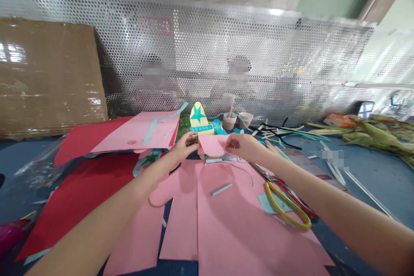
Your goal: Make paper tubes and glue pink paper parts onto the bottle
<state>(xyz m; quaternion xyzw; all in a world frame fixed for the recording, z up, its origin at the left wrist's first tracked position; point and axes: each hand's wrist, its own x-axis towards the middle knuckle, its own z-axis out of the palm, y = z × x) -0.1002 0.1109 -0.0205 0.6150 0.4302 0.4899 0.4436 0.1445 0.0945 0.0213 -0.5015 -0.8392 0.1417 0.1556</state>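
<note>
A small pink paper piece [213, 144] with a rounded lower edge is held up between my two hands. At its left edge my left hand [186, 147] is closed, fingers pinched together. My right hand [242, 145] pinches the right edge, fingers curled. Just behind stands a cream and blue paper shape with a teal star [198, 114] and a dotted blue band; its lower part is hidden by the pink piece. Large pink paper sheets [233, 228] lie below my hands. Scissors [287, 211] with one yellow and one red handle rest on them, beside my right forearm.
Red sheets [80, 189] and a pink sheet [139, 131] lie to the left, near a wrapped cardboard panel [48, 73]. Two cups [229, 120] stand at the back. Thin strips [284, 133] and green husks [371, 136] are on the right. A perforated metal screen [200, 43] closes the back.
</note>
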